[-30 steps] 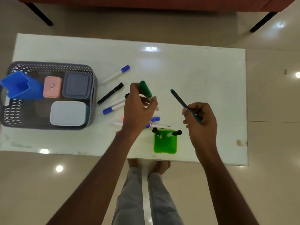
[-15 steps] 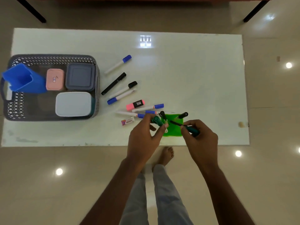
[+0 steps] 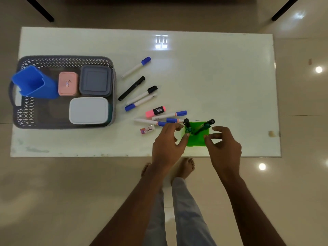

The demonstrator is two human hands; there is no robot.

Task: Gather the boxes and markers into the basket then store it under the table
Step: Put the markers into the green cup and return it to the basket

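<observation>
2 hands flank the green pen cup [image 3: 196, 139] at the lower centre of the frame: your left hand [image 3: 167, 144] and right hand [image 3: 224, 146] are apart, fingers spread, clamped on nothing. 4 markers stand in the cup, likely so they travel as 1 load. The grey basket [image 3: 23, 119] sits at the left on the counter [image 3: 221, 77], already holding 3 lidded boxes and a blue cup [image 3: 33, 84]. Loose markers [image 3: 135, 67] lie between.
</observation>
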